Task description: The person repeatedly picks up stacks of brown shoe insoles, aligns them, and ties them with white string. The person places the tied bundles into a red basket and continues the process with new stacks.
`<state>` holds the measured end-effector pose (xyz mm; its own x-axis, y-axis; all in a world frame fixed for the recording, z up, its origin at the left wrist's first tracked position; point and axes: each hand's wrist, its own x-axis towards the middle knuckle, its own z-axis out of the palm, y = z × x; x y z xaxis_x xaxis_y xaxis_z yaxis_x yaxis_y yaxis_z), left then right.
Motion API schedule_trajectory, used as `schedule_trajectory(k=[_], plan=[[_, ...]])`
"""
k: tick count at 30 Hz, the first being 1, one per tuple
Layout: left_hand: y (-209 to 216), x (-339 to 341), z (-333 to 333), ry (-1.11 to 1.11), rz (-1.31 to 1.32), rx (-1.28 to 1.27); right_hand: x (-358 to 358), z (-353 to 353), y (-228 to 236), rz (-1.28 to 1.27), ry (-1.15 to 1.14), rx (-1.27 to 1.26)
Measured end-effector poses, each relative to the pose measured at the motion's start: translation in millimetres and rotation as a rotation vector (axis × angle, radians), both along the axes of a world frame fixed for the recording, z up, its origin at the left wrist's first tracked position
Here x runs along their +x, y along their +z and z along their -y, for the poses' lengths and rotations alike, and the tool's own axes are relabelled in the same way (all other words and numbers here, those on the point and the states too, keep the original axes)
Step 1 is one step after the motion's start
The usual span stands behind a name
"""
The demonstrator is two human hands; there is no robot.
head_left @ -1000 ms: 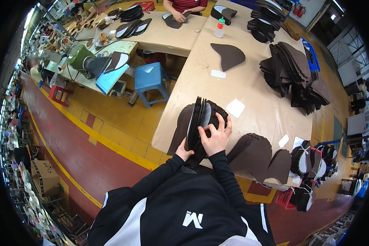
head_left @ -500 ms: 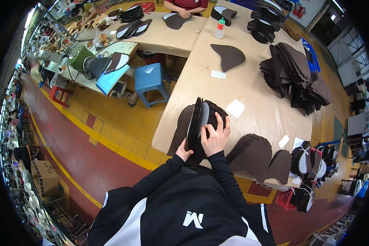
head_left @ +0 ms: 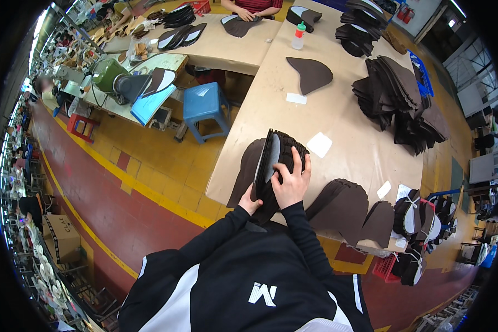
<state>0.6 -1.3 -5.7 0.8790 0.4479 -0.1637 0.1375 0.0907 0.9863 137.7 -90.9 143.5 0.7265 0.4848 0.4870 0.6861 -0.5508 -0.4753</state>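
Close to the table's near edge, I hold up a stack of dark brown curved panels on edge, one showing a pale grey face. My left hand is closed round its lower near end, the fingers mostly hidden behind it. On the right side, my right hand grips the stack's fanned edges with bent fingers. Another dark brown panel lies flat beside the stack on the left. To the right of my right hand rests a pile of similar panels, with a smaller brown piece next to it.
The beige table carries a single panel, white cards, a green-capped bottle and large panel piles. A blue stool stands left of it. Tied bundles sit at the right; another person works across the table.
Panels in the held stack have shifted to the right toward my right hand, so fewer stand on the left and more of the grey face shows. Both hands stay nearly in place.
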Motion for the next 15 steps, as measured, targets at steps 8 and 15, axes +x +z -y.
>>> schedule_trajectory(k=[8, 15], plan=[[-2, -1, -1, -0.038, -0.038, -0.031, -6, -3, 11, -0.129, -0.047, -0.055], [-5, 3, 4, -0.016, -0.065, 0.017, -25, -7, 17, -0.229, -0.084, -0.251]])
